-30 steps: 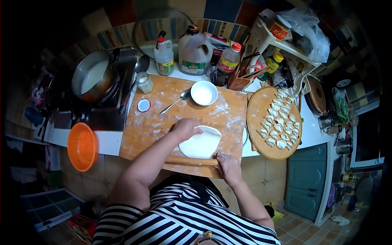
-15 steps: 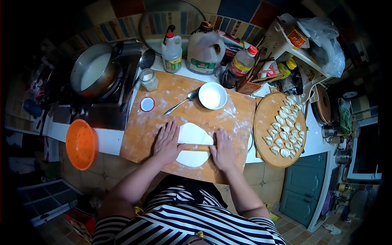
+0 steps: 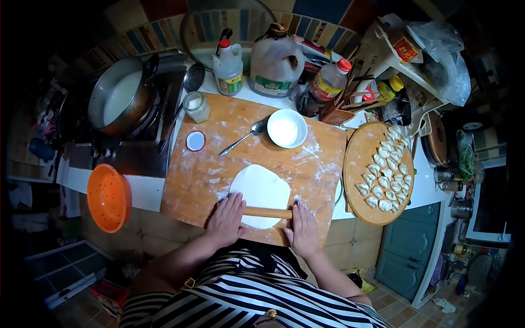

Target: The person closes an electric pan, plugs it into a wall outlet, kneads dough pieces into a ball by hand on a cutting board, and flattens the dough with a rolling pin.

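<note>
A wooden rolling pin (image 3: pixel 268 212) lies across the lower part of a flat white dough sheet (image 3: pixel 260 187). My left hand (image 3: pixel 226 220) covers the pin's left end, fingers pointing forward over it and thumb behind. At the pin's right end, my right hand (image 3: pixel 304 228) rests in the same way, palm down. Both ends of the pin are hidden under the hands. Beneath the dough is a floured wooden board (image 3: pixel 188 180). On it, beyond the dough, stand a white bowl (image 3: pixel 300 136) of white powder and a metal spoon (image 3: pixel 240 142).
To the right, a round board (image 3: pixel 358 158) carries several shaped dumplings (image 3: pixel 385 180). A pot (image 3: pixel 131 90) with cloudy liquid sits on the stove at left. An orange basket (image 3: pixel 109 198) is at the counter's left edge. A glass jar (image 3: pixel 197 109) and several bottles line the back.
Both hands and the rolling pin have moved toward my body, from the middle of the dough to its near part. More of the dough's far side now shows.
</note>
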Tool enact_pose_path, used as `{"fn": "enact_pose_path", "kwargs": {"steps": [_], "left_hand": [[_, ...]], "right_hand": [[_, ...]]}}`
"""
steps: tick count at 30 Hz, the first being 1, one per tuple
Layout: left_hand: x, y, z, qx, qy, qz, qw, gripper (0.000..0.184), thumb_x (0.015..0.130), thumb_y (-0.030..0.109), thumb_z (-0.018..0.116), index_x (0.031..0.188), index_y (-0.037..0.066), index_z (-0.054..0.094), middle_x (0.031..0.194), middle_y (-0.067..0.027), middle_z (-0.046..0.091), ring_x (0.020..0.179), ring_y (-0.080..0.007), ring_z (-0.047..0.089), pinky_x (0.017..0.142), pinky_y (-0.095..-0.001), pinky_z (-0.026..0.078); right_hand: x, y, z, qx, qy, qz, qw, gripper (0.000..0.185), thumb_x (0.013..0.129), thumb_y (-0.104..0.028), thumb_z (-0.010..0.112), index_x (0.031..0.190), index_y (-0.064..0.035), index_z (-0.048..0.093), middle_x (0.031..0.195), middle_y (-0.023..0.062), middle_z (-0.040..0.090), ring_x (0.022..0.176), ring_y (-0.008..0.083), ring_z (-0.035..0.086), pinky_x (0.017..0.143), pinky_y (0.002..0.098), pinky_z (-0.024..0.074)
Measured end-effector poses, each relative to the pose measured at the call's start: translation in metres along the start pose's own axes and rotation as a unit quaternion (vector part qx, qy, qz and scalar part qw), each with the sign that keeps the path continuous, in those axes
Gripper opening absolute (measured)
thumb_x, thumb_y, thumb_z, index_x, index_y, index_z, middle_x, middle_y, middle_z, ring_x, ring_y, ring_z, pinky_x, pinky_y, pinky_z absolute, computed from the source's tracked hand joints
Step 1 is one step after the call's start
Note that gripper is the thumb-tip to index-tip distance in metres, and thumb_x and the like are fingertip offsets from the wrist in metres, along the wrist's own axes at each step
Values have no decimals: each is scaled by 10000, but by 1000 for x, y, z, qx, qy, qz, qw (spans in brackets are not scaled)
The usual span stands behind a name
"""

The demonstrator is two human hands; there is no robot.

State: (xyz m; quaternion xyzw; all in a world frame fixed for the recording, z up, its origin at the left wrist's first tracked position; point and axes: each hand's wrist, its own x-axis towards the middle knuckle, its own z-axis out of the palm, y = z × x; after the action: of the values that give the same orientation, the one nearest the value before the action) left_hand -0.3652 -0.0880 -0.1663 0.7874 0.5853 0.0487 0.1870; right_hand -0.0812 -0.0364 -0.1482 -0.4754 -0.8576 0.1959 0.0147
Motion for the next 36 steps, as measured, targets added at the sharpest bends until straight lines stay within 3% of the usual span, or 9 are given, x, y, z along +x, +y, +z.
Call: {"fn": "enact_pose_path", "kwargs": {"steps": [2, 6, 9, 13, 19, 22, 28, 33, 36], "left_hand": [[53, -3, -38, 73, -92, -52, 992, 877, 905, 507, 570, 1478, -94, 289, 1579, -272, 220, 1496, -377, 157, 1228, -464, 83], [151, -51, -42, 84, 140, -104, 981, 881, 936, 499, 531, 1509, -85, 205, 1598, -257, 176, 1498, -386, 130, 1230, -460, 73], [152, -50, -44, 104, 185, -125, 969, 886, 931, 491, 537, 1510, -86, 196, 1592, -267, 184, 1497, -386, 134, 1228, -463, 80], [53, -6, -32, 85, -34, -80, 993, 887, 906, 483, 572, 1490, -98, 244, 1584, -276, 195, 1496, -379, 149, 1226, -462, 104], [36, -10, -21, -21, 94, -24, 995, 478, 923, 244, 609, 1331, 5, 546, 1475, -203, 450, 1394, -361, 386, 1145, -463, 305], [97, -14, -34, -77, 127, -85, 985, 502, 891, 314, 667, 1300, 39, 570, 1415, -177, 504, 1352, -328, 428, 1135, -454, 308], [149, 1, -79, -53, -91, -207, 973, 463, 767, 265, 799, 1154, 44, 674, 1178, -187, 611, 1151, -344, 567, 994, -447, 447], [156, -7, -41, -219, -40, 26, 975, 330, 780, 264, 788, 1050, 85, 725, 1094, -151, 663, 1038, -326, 629, 902, -377, 492], [167, 19, -40, -269, -49, -35, 961, 314, 795, 242, 774, 1057, 79, 721, 1104, -169, 676, 995, -326, 649, 867, -386, 505]], "right_hand": [[41, 11, -1, 13, 68, 16, 998, 704, 971, -359, 507, 1484, 68, 283, 1544, 282, 290, 1452, 421, 255, 1199, 510, 187], [160, 46, -17, -11, 183, 99, 978, 711, 982, -387, 479, 1486, 74, 281, 1565, 270, 257, 1457, 404, 247, 1208, 450, 194], [157, 40, -21, -27, 181, 74, 980, 718, 981, -390, 478, 1488, 76, 273, 1565, 265, 264, 1458, 401, 247, 1211, 459, 181], [60, 19, 3, -11, 102, -28, 994, 734, 925, -318, 609, 1484, 52, 309, 1537, 252, 330, 1432, 410, 308, 1185, 504, 239], [23, 9, 9, 16, 109, -42, 993, 472, 876, -217, 667, 1275, -4, 533, 1405, 199, 519, 1321, 365, 471, 1118, 471, 363], [35, 3, 0, 1, 116, -57, 992, 378, 842, -167, 674, 1168, -5, 570, 1345, 191, 567, 1285, 357, 509, 1098, 465, 391], [6, 16, -2, 13, 144, -116, 983, 307, 810, -118, 664, 1082, -14, 568, 1281, 177, 603, 1223, 342, 557, 1059, 457, 423], [-26, 22, -5, 25, 129, -116, 985, 335, 825, -128, 659, 1129, -21, 563, 1230, 162, 624, 1194, 335, 574, 1028, 449, 438], [-28, 22, -5, 29, 129, -115, 985, 335, 833, -133, 654, 1136, -28, 561, 1209, 163, 631, 1177, 333, 584, 1022, 447, 441]]}}
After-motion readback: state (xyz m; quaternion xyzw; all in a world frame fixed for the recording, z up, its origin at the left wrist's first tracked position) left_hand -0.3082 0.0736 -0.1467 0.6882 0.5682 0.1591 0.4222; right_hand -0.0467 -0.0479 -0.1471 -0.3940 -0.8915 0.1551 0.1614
